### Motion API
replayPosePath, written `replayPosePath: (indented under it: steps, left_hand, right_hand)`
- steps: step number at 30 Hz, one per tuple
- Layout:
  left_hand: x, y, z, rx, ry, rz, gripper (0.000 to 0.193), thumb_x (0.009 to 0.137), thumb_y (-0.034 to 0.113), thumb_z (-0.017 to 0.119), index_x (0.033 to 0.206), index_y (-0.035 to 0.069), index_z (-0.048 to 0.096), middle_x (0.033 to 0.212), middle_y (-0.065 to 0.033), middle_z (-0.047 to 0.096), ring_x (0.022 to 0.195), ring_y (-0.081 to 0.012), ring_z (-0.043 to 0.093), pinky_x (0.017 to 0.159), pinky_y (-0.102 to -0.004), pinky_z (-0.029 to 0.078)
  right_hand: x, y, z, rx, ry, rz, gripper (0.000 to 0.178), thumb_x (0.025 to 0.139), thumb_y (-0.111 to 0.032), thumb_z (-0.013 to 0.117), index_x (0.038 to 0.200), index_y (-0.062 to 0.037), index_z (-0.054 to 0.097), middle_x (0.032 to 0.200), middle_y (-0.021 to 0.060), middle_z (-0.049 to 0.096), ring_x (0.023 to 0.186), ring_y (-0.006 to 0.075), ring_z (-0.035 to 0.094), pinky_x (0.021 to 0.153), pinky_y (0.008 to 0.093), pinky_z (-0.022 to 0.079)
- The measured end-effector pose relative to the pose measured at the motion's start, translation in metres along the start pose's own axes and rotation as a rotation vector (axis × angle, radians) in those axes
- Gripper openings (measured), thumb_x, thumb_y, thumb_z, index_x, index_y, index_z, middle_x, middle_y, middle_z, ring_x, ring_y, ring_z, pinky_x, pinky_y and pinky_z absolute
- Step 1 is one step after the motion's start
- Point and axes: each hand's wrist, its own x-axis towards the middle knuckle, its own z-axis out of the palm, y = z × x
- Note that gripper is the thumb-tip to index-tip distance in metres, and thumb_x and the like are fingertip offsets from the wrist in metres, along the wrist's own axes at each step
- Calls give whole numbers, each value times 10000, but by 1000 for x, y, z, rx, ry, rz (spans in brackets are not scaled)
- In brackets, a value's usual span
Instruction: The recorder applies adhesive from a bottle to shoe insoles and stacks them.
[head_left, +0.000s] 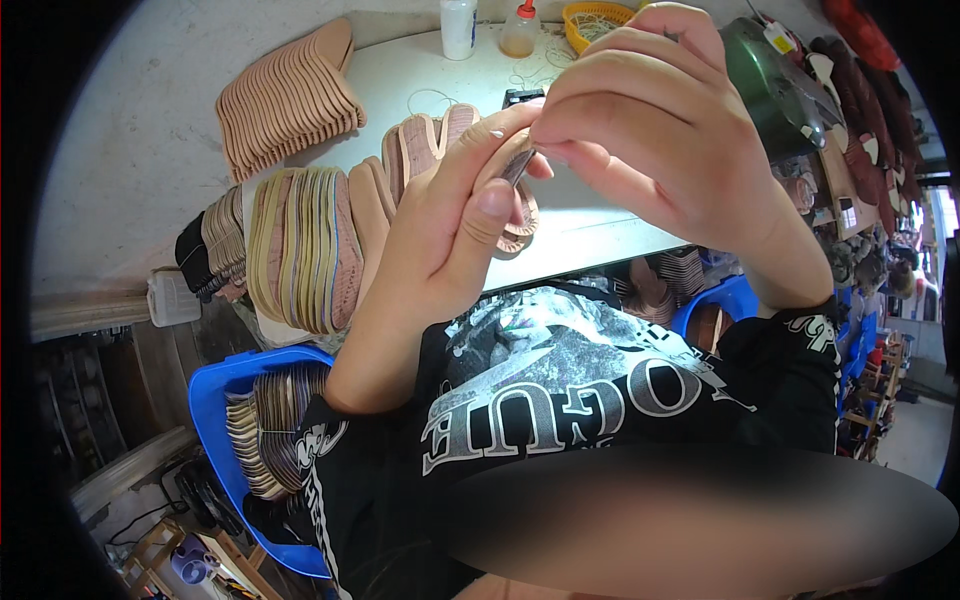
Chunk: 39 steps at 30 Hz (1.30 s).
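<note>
Large pale lettering [568,420] across black shirt [600,455]; more on sleeves [318,470].

From the person's head, a wide fisheye camera is looking down, facing the left hand [450,220] and right hand [665,125] close by, the shirt [590,390] showing near, the white table [590,230] far.

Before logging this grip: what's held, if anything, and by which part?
A tan insole, gripped near its edge by the left hand, between thumb and fingers. The right hand pinches nearby; whether it holds anything is unclear.
</note>
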Motion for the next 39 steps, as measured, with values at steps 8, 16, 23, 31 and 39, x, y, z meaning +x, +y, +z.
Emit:
replayPosePath:
  steps: [8, 16, 23, 31, 39]
  left_hand:
    - [-4, -2, 9, -369, 89, -279, 504, 1080, 415, 354, 1352, 13, 488, 936, -94, 605, 692, -97, 567, 634, -225, 480]
    - [-6, -13, 3, -431, 47, -317, 571, 1064, 473, 366, 1285, -35, 506, 955, -104, 613, 667, -104, 560, 601, -230, 475]
    - [-6, -24, -18, -169, -190, -233, 611, 1047, 514, 365, 1127, -37, 615, 786, -60, 601, 639, -114, 544, 574, -249, 434]
    - [-3, -26, -16, -289, -98, -318, 641, 1044, 510, 368, 1158, -85, 577, 914, -116, 659, 692, -137, 605, 601, -261, 474]
    - [5, -22, -10, -514, -25, -519, 634, 1047, 498, 390, 1341, -62, 432, 1048, -160, 633, 788, -175, 632, 684, -273, 514]
  right_hand:
    - [0, 5, 16, 197, -211, 241, 115, 803, -68, 712, 886, -48, 635, 850, 55, 629, 813, 250, 600, 855, 359, 429]
    - [-11, 36, 32, 987, -298, 788, 204, 945, -205, 686, 954, -2, 663, 880, -19, 634, 832, 46, 567, 724, 224, 457]
    - [-12, 56, 46, 1414, -652, 830, 173, 898, -171, 740, 913, -7, 688, 844, 19, 687, 803, 71, 615, 730, 233, 475]
    - [0, 61, 42, 1038, -714, 708, 181, 835, -150, 764, 908, 12, 730, 853, 93, 705, 803, 195, 650, 731, 312, 506]
    - [-13, 49, 48, 562, -396, 319, 132, 859, -152, 696, 858, -21, 679, 850, 103, 649, 808, 267, 606, 857, 370, 435]
